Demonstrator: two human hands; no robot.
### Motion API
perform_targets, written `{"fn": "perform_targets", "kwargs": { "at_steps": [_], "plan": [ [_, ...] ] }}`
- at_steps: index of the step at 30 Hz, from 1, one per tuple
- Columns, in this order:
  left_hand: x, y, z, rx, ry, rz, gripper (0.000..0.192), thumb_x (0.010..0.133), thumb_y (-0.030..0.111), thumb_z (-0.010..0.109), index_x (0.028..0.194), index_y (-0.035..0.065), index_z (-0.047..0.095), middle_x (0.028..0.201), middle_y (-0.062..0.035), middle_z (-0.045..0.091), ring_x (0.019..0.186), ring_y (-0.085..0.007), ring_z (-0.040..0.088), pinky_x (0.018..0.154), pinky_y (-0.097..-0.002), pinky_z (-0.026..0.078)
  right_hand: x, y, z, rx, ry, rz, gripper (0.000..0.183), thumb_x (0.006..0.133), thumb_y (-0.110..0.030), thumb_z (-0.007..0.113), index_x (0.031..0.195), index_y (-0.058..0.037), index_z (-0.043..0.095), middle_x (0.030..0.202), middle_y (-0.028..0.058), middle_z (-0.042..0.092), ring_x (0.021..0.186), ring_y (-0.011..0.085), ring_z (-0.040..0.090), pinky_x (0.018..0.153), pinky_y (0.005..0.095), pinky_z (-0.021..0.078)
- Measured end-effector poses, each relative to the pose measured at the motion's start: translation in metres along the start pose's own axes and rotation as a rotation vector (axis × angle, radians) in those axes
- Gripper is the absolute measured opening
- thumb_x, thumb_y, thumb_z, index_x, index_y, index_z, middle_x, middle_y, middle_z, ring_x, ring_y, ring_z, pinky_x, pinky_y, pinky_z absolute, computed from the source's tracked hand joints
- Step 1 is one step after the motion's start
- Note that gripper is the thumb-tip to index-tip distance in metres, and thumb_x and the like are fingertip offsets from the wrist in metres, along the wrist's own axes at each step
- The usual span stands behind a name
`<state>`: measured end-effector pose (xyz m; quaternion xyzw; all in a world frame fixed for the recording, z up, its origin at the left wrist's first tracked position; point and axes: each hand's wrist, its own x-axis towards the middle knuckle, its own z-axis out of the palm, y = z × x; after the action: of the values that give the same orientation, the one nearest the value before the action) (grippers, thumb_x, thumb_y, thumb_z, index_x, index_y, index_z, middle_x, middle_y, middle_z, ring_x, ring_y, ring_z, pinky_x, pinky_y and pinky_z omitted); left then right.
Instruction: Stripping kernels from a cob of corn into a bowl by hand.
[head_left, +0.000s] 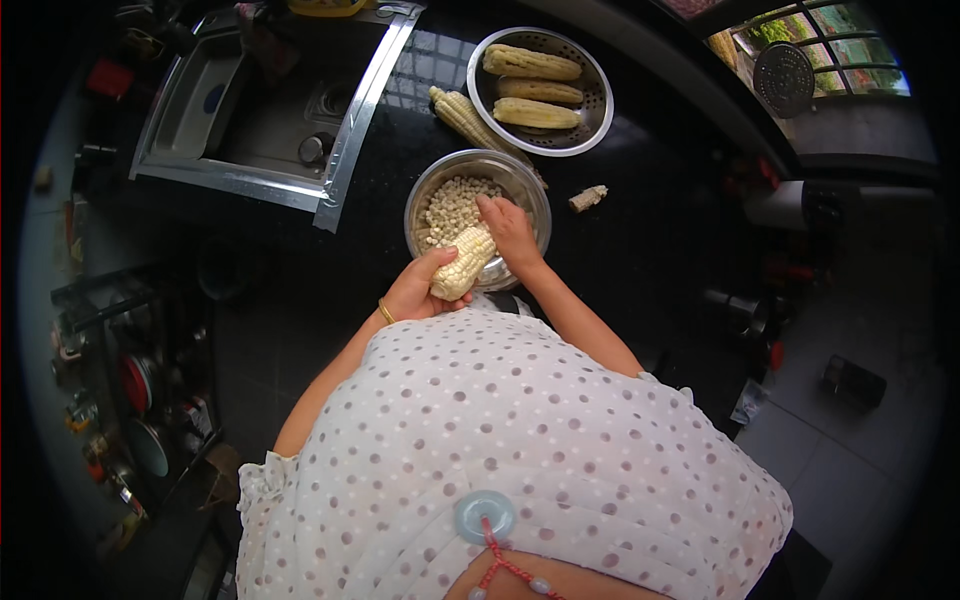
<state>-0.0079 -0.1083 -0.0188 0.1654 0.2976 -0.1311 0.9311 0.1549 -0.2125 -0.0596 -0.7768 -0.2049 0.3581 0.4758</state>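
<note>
My left hand (421, 285) grips the lower end of a pale corn cob (466, 261), thumb on top of it. The cob is tilted over the near side of a steel bowl (545, 217). At the cob's upper end is my right hand (510, 229), fingers curled and thumb extended; its fingertips are partly hidden, so whether it grips the cob is unclear. Loose corn kernels (454, 206) lie in the bowl. Just behind it, a whole corn cob (469, 120) rests on the dark counter, partly covered by a steel colander (602, 120).
Inside the colander are several cobs (532, 61) that look stripped. A broken cob piece (588, 198) lies right of the bowl. To the left is a sink (292, 135) edged with silvery tape (367, 90). A rack of pans (139, 382) stands at lower left.
</note>
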Motion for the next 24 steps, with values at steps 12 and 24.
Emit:
{"fn": "perform_targets", "kwargs": {
  "at_steps": [12, 24],
  "plan": [
    [-0.001, -0.005, -0.002, 0.033, 0.078, 0.077, 0.041, 0.091, 0.03, 0.058, 0.12, 0.0025, 0.049, 0.094, -0.0135, 0.063, 0.064, -0.0186, 0.062, 0.051, -0.0243, 0.051, -0.01, -0.011, -0.002, 0.004, -0.023, -0.184, 0.039, 0.092, -0.036, 0.058, 0.08, 0.0011, 0.065, 0.067, 0.0101, 0.058, 0.065, 0.0145, 0.053, 0.061, 0.032, 0.0431],
    [-0.014, -0.016, 0.025, 0.249, 0.171, 0.185, 0.041, 0.089, 0.025, 0.058, 0.12, 0.0018, 0.047, 0.093, -0.0113, 0.06, 0.065, -0.0155, 0.061, 0.052, -0.0244, 0.05, 0.007, -0.014, -0.009, -0.204, -0.071, -0.025, 0.047, 0.092, -0.044, 0.055, 0.078, -0.0008, 0.068, 0.06, 0.0077, 0.059, 0.056, 0.0151, 0.056, 0.055, 0.0306, 0.0443]
  ]
}}
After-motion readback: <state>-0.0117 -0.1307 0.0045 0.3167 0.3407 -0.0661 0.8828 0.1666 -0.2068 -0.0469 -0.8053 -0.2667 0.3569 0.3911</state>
